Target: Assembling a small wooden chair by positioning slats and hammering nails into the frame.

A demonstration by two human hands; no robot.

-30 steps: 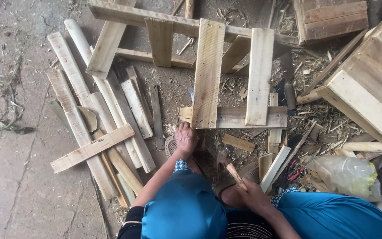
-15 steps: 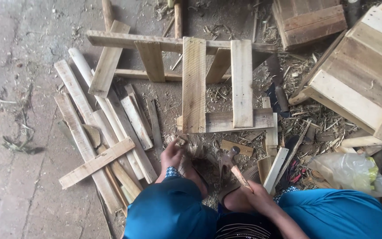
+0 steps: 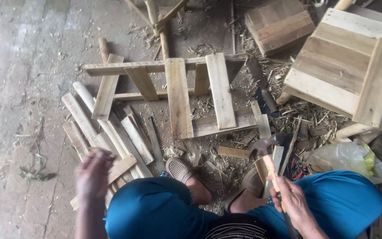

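Head view check.
A: Right hand point(image 3: 295, 201) is clenched on the hammer point(image 3: 268, 161) handle, head raised ahead of the grip; left hand point(image 3: 93, 175) hangs slack and blurred over loose slats point(image 3: 111, 132).
B: Risk?
A: The sandalled foot point(image 3: 186, 175) sits just beside the grip; a loose swing could strike it.

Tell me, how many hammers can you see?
1. The hammer is in the person's right hand, near the right knee, its head raised above the wood scraps on the ground. More could be hidden under the scraps.
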